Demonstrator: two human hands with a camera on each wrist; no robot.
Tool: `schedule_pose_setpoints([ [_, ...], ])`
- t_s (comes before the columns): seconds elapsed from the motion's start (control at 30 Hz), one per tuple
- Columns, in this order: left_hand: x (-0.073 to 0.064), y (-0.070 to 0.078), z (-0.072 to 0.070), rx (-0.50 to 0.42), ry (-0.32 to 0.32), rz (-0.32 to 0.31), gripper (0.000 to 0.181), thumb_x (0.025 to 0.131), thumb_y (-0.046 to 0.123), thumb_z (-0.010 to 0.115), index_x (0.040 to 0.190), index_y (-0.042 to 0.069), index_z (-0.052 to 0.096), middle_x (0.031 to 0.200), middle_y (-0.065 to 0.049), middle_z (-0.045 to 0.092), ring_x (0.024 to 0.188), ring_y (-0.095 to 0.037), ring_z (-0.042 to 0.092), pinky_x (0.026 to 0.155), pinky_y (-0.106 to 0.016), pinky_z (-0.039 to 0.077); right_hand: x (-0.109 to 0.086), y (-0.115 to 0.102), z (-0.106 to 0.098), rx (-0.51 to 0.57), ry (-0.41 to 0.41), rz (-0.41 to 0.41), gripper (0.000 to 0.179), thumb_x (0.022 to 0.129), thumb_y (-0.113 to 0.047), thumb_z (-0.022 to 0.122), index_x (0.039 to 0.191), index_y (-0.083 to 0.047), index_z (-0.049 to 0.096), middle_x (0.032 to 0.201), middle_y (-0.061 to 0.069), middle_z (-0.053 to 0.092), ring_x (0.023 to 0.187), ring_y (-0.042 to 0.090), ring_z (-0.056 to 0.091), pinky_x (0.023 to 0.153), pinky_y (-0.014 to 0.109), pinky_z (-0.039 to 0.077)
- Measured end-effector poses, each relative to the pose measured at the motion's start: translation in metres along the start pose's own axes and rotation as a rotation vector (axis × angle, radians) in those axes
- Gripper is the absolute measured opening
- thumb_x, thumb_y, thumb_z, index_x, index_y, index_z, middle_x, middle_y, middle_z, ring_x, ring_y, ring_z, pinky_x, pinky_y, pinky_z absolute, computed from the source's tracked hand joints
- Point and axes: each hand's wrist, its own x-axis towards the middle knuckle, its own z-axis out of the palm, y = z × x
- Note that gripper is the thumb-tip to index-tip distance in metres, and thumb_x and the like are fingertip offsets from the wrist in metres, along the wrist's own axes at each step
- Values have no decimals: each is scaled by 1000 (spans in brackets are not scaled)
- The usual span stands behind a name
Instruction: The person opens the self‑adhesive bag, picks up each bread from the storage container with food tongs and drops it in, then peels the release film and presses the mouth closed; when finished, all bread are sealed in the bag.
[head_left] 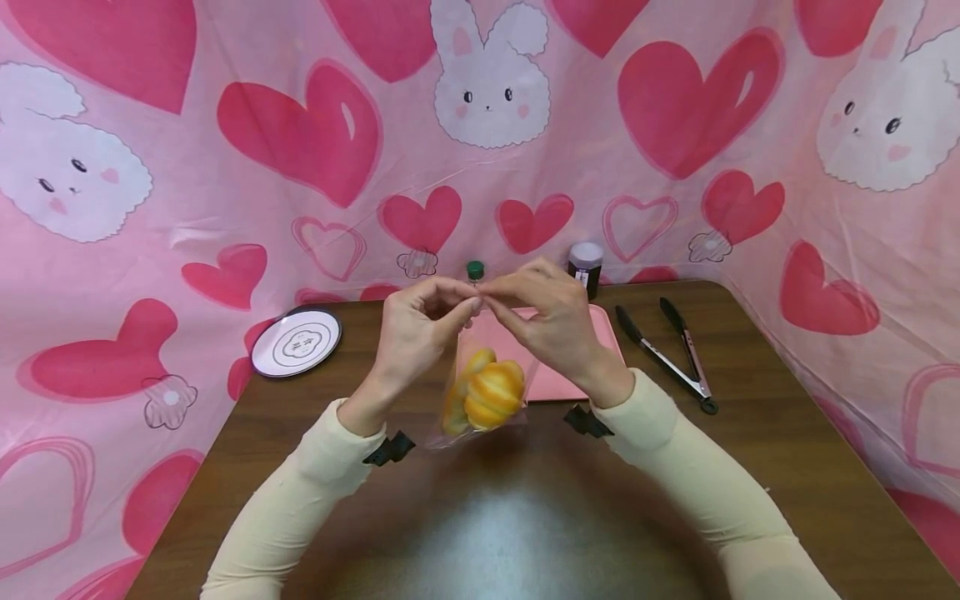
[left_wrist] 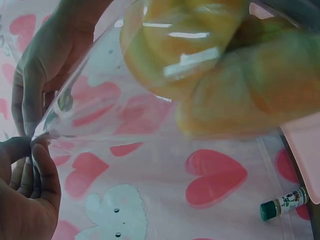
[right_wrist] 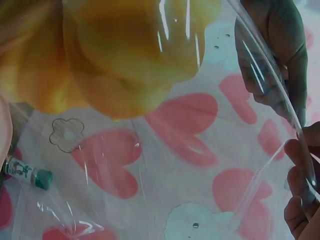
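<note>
A clear plastic bag [head_left: 444, 440] hangs above the table, holding several golden-yellow bread rolls [head_left: 495, 393]. At its top, my left hand [head_left: 420, 321] pinches the film between thumb and fingers. My right hand [head_left: 553, 315] pinches the same edge from the other side, fingertips meeting the left ones. Both wrist views show the bread large through the shiny film, and the bag narrowing toward the hands.
Behind the bag lies a pink tray [head_left: 611, 333] on the brown table [head_left: 360, 533]. Black-tipped tongs [head_left: 667, 362] lie spread at right. A white plate [head_left: 330, 354] is at back left. A green-capped bottle [head_left: 476, 270] and a dark jar with a pale lid [head_left: 585, 265] stand at the back.
</note>
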Motion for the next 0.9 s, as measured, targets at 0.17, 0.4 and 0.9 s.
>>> schedule_pose_setpoints([
  [0.17, -1, 0, -1, -11, -19, -9, 12, 86, 12, 78, 95, 4, 77, 82, -14, 74, 63, -23, 63, 58, -24, 54, 0, 2, -2, -51, -17, -59, 25, 78, -13, 84, 103, -11, 80, 96, 3, 78, 88, 19, 62, 74, 27, 50],
  [0.4, -1, 1, -3, -8, -51, 22, 13, 86, 9, 77, 97, 3, 79, 81, -14, 73, 63, -23, 62, 57, -25, 54, 0, 8, -4, -69, -10, -110, 24, 79, -18, 85, 101, -10, 80, 93, 4, 78, 88, 19, 62, 74, 28, 52],
  [0.9, 0, 3, -2, 55, -72, -6, 13, 86, 13, 77, 97, 6, 79, 80, -9, 74, 64, -25, 63, 58, -25, 55, 0, 10, -5, -59, 12, -82, 12, 79, -14, 81, 90, -8, 78, 84, 5, 76, 82, 20, 63, 74, 31, 52],
])
